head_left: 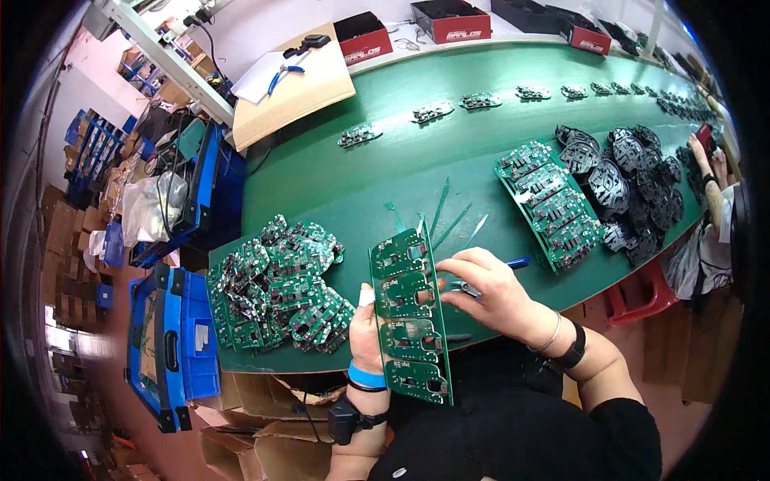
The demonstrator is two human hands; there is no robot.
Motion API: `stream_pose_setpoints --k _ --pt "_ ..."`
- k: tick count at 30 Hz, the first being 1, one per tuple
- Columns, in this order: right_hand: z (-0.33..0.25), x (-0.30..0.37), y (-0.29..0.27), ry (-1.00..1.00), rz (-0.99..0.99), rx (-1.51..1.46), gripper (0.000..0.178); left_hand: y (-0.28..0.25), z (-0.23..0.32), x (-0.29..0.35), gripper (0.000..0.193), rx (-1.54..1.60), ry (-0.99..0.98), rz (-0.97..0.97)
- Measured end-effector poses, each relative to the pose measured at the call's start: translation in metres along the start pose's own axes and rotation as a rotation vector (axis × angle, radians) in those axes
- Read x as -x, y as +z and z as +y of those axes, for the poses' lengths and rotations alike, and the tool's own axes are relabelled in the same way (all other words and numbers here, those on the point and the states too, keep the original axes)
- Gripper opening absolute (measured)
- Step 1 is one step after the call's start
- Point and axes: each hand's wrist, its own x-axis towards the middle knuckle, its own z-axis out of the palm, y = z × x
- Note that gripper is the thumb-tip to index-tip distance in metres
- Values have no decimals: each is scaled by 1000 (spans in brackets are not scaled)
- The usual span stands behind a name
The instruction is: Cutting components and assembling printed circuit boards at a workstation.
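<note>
Holding the long green panel (407, 330) by its left edge, the left hand (365, 338) shows its thumb closed there, other fingers hidden; the panel's long axis runs away from the body. The right hand (501, 295) sits just beside its right edge — fingers nearly closed around a metal tool (464, 289). Beyond lie jagged boards (293, 293), thin strips (440, 204) and curved black plastic shells (609, 184).

Blue crate (202, 341) left, red plastic stool (654, 287) right.

I see one green circuit panel (412, 329), four boards joined in a column, held tilted by the desk (305, 186); metal-tipped tool (463, 287) just beside, partly hidden.
</note>
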Motion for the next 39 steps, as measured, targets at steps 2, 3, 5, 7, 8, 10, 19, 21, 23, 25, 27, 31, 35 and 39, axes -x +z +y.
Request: stream_pose_setpoints --k 2,3,5,7,8,10,19,21,23,25,27,31,35,39 --pt "-2 -9 -1 -9 -42 -35 20 -7 2 2 68 69 -12 -66" --pt "-3 -12 -3 32 -100 -101 14 -9 3 4 68 142 -17 -129" --pt "-4 -21 -7 111 -178 -249 5 3 8 12 65 78 18 -28" --pt "9 -32 -9 83 -152 -75 6 25 10 16 64 -58 110 276" --pt "15 -38 -12 90 -155 42 7 30 14 17 62 -39 152 327" --pt "31 -46 -8 79 -168 139 5 28 25 25 59 -99 183 158" --pt "56 -56 10 138 -290 419 3 15 54 40 62 -178 365 42" --pt "61 -55 12 124 -354 477 5 15 56 42 62 -183 386 24" --pt "63 -53 12 112 -415 538 7 17 56 43 61 -194 395 27" --pt "60 -51 11 -3 -218 426 3 15 57 43 61 -205 401 30" --pt "51 -57 6 94 -271 428 3 14 59 45 59 -178 355 27" --pt "56 -58 6 156 -346 441 14 17 55 41 58 -164 405 110" --pt "57 -55 10 -30 -155 442 22 15 54 39 58 -218 416 129" --pt "42 -58 5 198 -450 616 22 26 50 36 55 -234 455 232"
